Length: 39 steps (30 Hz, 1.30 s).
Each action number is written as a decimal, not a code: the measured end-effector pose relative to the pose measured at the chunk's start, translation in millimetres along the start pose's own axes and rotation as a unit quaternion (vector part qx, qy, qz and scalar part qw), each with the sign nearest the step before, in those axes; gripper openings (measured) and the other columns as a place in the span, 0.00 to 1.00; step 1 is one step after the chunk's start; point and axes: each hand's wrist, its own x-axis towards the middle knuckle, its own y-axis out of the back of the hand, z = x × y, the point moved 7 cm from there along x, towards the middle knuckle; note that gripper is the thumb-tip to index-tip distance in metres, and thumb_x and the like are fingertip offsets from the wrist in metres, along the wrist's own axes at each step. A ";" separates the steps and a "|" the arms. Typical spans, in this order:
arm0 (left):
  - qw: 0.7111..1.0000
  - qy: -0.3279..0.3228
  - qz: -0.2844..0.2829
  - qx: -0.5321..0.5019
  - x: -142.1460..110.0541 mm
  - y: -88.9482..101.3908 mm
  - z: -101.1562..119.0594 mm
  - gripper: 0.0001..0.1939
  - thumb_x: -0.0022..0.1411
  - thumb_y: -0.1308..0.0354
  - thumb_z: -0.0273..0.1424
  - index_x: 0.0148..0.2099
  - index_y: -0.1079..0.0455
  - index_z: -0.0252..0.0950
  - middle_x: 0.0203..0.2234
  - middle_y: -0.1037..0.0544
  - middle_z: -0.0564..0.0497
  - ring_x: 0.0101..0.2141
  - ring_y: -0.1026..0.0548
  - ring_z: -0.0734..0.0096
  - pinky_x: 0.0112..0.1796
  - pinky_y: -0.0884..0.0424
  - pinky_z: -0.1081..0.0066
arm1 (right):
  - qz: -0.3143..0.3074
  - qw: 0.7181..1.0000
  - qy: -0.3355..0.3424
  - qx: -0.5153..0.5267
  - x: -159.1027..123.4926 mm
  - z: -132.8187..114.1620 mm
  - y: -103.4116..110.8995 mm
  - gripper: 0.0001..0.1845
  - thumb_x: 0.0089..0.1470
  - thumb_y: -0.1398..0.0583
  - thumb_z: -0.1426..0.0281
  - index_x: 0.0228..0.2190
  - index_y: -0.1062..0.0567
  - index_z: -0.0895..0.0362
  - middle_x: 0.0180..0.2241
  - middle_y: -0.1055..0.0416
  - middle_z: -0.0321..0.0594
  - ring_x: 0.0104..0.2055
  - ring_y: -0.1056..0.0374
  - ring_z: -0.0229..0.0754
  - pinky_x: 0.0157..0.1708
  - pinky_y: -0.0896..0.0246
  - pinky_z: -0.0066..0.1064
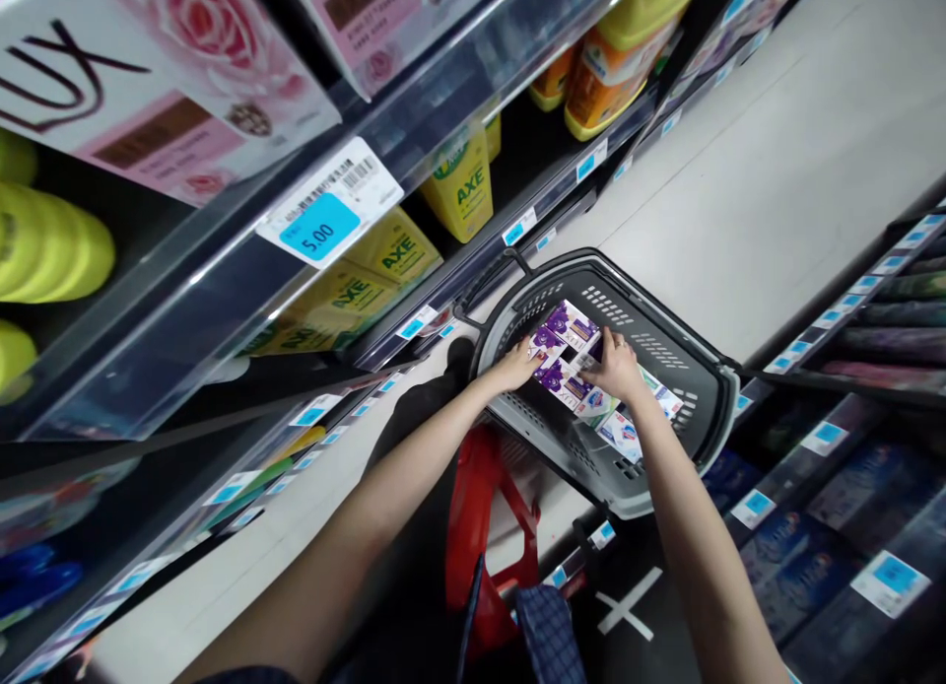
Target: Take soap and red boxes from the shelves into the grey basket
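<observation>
Inside a grey shopping basket, both hands are on purple-and-white Lux soap boxes. My left hand grips their left end, its fingertips partly hidden by the boxes. At the other end, my right hand is closed on the boxes with its thumb towards me. White, blue and green soap boxes lie in the basket below and to the right of the Lux boxes, partly covered by my right forearm.
Shelves line the left, holding a large Lux carton, yellow AXE bottles and a 5.00 price tag. More stocked shelves stand at right. A red plastic object is below the basket. Pale floor stretches ahead.
</observation>
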 end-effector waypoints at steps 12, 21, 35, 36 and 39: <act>0.932 -0.141 0.043 0.333 -35.6 -8.9 39.2 0.59 0.45 0.29 0.36 0.70 0.62 0.35 0.68 0.62 0.34 0.66 0.59 0.41 0.62 0.56 0.50 | 0.074 0.994 -0.077 -0.003 -0.1 28.0 11.8 0.26 0.57 0.48 0.59 0.52 0.31 0.59 0.51 0.33 0.52 0.53 0.40 0.56 0.55 0.50 0.48; 0.878 -0.266 0.011 0.397 -36.2 -36.3 49.0 0.33 0.56 0.37 0.29 0.63 0.40 0.39 0.64 0.43 0.40 0.63 0.47 0.50 0.63 0.61 0.47 | 0.065 0.994 -0.084 0.036 -0.7 38.3 -3.7 0.22 0.61 0.51 0.58 0.51 0.29 0.51 0.50 0.29 0.45 0.53 0.40 0.56 0.57 0.63 0.61; 0.894 -0.214 0.036 0.393 -27.7 -36.9 49.1 0.35 0.57 0.38 0.32 0.65 0.43 0.36 0.64 0.45 0.39 0.62 0.46 0.49 0.63 0.67 0.47 | 0.072 0.992 -0.097 0.043 -0.5 34.7 -1.8 0.22 0.62 0.52 0.58 0.52 0.29 0.49 0.50 0.29 0.43 0.50 0.39 0.54 0.55 0.56 0.51; 0.892 -0.214 0.038 0.397 -27.3 -37.5 49.1 0.35 0.56 0.38 0.32 0.65 0.43 0.36 0.64 0.45 0.38 0.62 0.46 0.49 0.63 0.67 0.47 | 0.071 0.992 -0.099 0.041 -0.5 34.9 -2.1 0.22 0.62 0.52 0.58 0.52 0.30 0.49 0.49 0.29 0.43 0.50 0.39 0.54 0.55 0.55 0.51; 0.892 -0.210 0.039 0.399 -26.1 -39.2 48.7 0.35 0.57 0.39 0.31 0.65 0.43 0.36 0.64 0.45 0.38 0.61 0.46 0.49 0.63 0.65 0.48 | 0.070 0.992 -0.097 0.042 -0.3 35.0 -2.9 0.22 0.62 0.53 0.58 0.52 0.30 0.50 0.49 0.29 0.44 0.49 0.37 0.53 0.54 0.55 0.50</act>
